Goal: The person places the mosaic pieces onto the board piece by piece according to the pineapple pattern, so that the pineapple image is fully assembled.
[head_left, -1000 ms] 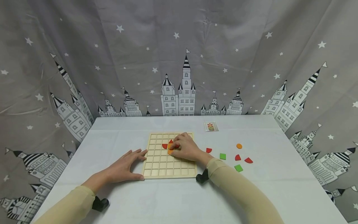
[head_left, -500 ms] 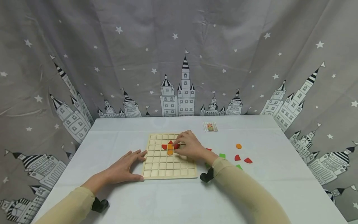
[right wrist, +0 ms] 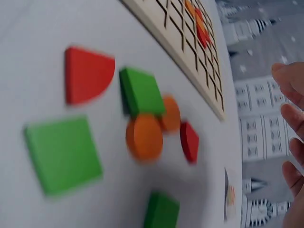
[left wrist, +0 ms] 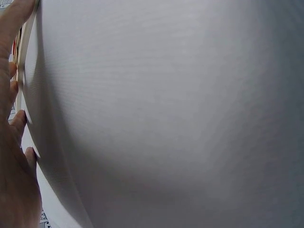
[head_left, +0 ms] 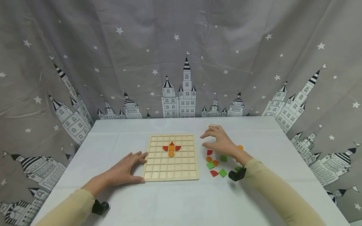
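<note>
A pale wooden grid board (head_left: 181, 169) lies on the white table. My left hand (head_left: 124, 169) rests at its left edge, fingers spread and thumb by the near corner. On the grid sit a red triangle (head_left: 171, 143), an orange square (head_left: 171, 148) below it, a red quarter-circle (head_left: 165, 148) and another red quarter-circle (head_left: 178, 148) at either side, and an orange disc (head_left: 171, 154) underneath. My right hand (head_left: 222, 141) hovers right of the board with thumb and fingers apart, nothing between them. In the right wrist view its fingers (right wrist: 294, 118) show at the edge.
Loose pieces lie right of the board: several green squares (right wrist: 64, 154), red quarter-circles (right wrist: 88, 76) and orange discs (right wrist: 145, 137). The right forearm covers some. A small picture card (head_left: 208, 126) lies behind the right hand, partly hidden. A grey castle-print curtain (head_left: 181, 40) hangs at the back.
My right hand has let go of the red quarter-circle at the right of the orange square and moved right, off the board, over the loose pieces. The left hand has stayed.
</note>
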Demonstrator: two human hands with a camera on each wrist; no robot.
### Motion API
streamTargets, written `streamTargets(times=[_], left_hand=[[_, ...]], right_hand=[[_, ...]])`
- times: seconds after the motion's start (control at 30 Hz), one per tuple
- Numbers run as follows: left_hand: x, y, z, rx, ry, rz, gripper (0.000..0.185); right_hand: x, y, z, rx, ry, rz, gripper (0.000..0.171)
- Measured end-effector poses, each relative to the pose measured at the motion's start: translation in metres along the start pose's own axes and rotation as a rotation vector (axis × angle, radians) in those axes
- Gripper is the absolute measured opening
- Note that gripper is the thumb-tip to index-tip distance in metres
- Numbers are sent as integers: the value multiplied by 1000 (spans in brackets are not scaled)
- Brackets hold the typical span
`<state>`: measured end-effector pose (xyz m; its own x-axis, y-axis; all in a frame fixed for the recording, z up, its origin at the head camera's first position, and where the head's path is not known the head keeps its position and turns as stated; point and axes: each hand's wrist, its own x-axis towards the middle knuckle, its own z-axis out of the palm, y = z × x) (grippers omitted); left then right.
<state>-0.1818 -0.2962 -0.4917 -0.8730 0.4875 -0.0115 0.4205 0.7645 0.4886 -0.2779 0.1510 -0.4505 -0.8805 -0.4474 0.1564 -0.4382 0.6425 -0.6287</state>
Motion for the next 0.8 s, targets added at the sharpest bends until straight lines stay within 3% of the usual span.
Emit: streamTargets(times=[0.3, 0.57, 0.8], left_hand=[[-2, -1, 2, -2, 11, 9, 81], [-1, 0, 1, -5, 16, 19, 81], [-1, -1, 1, -4, 20, 26, 82]], right_hand=[[-28, 22, -27, -71, 34, 57, 30], [-53, 45, -40, -114, 14, 69, 30], [-80, 69, -56, -164, -14, 133, 27]])
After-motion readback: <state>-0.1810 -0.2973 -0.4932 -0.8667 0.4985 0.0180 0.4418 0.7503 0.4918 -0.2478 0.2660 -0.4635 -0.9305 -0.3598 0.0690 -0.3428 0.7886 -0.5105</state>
